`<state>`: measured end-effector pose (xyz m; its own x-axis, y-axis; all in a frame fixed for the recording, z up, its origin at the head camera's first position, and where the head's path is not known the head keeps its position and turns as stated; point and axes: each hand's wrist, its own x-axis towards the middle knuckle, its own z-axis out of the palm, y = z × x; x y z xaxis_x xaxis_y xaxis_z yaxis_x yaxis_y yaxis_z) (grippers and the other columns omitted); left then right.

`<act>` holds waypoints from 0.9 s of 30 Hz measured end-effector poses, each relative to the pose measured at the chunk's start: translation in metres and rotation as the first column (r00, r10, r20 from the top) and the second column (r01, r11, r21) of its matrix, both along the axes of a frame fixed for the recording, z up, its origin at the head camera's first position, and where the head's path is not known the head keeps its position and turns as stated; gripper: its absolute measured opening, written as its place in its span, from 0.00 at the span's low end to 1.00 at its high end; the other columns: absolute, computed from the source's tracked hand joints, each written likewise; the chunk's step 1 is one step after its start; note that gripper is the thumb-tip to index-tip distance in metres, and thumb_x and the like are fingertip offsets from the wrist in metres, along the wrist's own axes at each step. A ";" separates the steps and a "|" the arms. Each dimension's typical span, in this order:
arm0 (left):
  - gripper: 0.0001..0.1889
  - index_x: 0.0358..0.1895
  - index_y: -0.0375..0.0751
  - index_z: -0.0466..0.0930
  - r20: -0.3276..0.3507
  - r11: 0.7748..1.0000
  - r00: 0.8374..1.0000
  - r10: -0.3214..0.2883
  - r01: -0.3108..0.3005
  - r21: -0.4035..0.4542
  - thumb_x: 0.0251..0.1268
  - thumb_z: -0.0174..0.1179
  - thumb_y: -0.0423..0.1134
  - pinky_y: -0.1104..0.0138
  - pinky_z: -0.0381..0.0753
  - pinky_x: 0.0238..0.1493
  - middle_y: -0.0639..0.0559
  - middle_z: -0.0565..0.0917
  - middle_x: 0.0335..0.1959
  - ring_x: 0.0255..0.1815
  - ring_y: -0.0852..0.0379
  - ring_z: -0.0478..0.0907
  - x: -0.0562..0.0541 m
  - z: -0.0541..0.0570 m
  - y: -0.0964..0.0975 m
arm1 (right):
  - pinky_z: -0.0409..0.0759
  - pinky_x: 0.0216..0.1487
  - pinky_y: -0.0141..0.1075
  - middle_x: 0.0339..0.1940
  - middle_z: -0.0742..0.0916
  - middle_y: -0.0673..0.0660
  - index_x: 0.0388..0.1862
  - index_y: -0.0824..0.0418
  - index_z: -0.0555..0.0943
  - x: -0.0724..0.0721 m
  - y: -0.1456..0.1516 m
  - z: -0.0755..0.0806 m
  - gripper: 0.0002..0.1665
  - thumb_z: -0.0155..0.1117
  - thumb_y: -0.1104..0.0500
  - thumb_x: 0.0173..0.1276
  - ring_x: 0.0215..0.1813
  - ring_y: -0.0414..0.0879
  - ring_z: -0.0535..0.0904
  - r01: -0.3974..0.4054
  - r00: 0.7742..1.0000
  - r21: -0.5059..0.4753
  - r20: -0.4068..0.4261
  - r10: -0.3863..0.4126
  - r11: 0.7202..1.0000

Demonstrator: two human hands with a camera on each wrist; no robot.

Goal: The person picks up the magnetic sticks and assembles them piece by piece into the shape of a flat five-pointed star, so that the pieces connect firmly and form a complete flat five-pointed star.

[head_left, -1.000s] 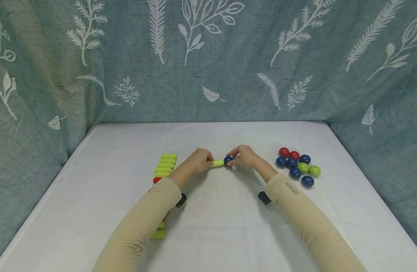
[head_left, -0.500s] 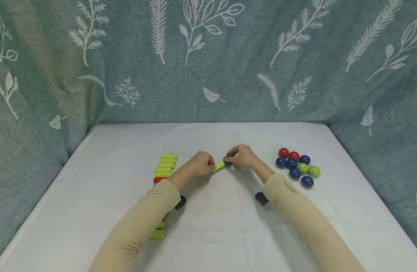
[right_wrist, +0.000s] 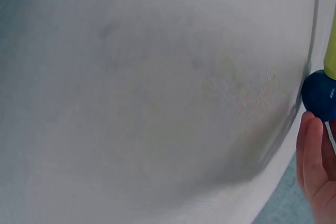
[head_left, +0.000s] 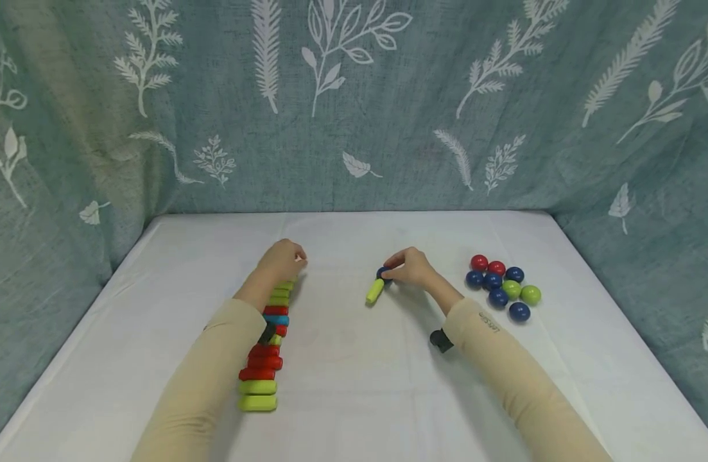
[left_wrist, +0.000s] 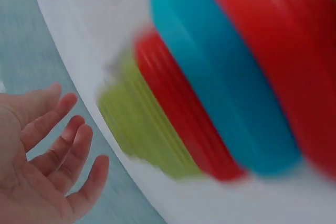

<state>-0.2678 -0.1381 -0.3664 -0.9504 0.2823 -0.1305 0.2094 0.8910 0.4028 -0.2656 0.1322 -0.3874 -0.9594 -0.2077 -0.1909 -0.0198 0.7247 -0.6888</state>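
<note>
My right hand (head_left: 410, 267) pinches a dark blue ball (head_left: 383, 274) between thumb and fingers near the table's middle. A yellow-green stick (head_left: 375, 291) extends from that ball toward the front; in the right wrist view the ball (right_wrist: 319, 96) meets the stick's end. My left hand (head_left: 280, 260) is over the far end of a row of coloured sticks (head_left: 265, 362), hiding the farthest ones. In the left wrist view the fingers (left_wrist: 79, 148) are loosely bent with nothing held, and large blurred sticks (left_wrist: 226, 77) in red, blue and yellow-green fill the foreground.
Right of the right hand lies a cluster of loose balls: red (head_left: 479, 262), dark blue (head_left: 518, 312) and green (head_left: 530, 295). White cloth (head_left: 342, 398) covers the table, and a patterned teal curtain (head_left: 411, 160) stands behind it.
The left hand has let go of the yellow-green stick and moved left to the stick row. The stick has swung to point toward the front, while the right hand keeps holding the blue ball.
</note>
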 end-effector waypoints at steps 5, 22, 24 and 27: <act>0.15 0.48 0.27 0.77 0.016 0.995 0.995 0.098 -0.098 -0.022 0.66 0.50 0.35 0.52 0.70 0.50 0.32 0.74 0.47 0.49 0.39 0.70 -0.002 0.001 -0.031 | 0.70 0.56 0.43 0.49 0.82 0.60 0.48 0.63 0.81 0.000 0.000 0.002 0.17 0.65 0.60 0.59 0.56 0.53 0.73 0.000 0.999 -0.032 0.050 0.002 0.999; 0.16 0.53 0.28 0.74 0.139 0.992 0.983 0.117 -0.122 0.025 0.67 0.48 0.35 0.51 0.68 0.54 0.31 0.73 0.51 0.53 0.39 0.69 0.001 -0.009 -0.044 | 0.77 0.43 0.33 0.52 0.80 0.62 0.50 0.65 0.79 -0.001 0.000 0.002 0.16 0.60 0.67 0.62 0.48 0.50 0.78 -0.025 0.995 -0.080 0.092 0.032 0.997; 0.17 0.53 0.26 0.73 0.135 0.994 0.985 0.107 -0.111 0.021 0.68 0.48 0.34 0.51 0.69 0.54 0.31 0.73 0.51 0.53 0.39 0.69 0.002 -0.009 -0.044 | 0.77 0.43 0.33 0.53 0.80 0.62 0.51 0.65 0.79 -0.001 0.001 0.002 0.16 0.60 0.67 0.62 0.50 0.50 0.77 -0.023 0.995 -0.082 0.097 0.031 0.996; 0.16 0.51 0.25 0.74 0.129 0.994 0.986 0.103 -0.107 0.026 0.68 0.48 0.34 0.53 0.70 0.53 0.31 0.74 0.49 0.50 0.40 0.70 0.002 -0.010 -0.043 | 0.77 0.44 0.33 0.54 0.79 0.62 0.51 0.65 0.79 -0.002 0.001 0.002 0.17 0.60 0.67 0.62 0.53 0.51 0.76 -0.021 0.994 -0.089 0.103 0.031 0.996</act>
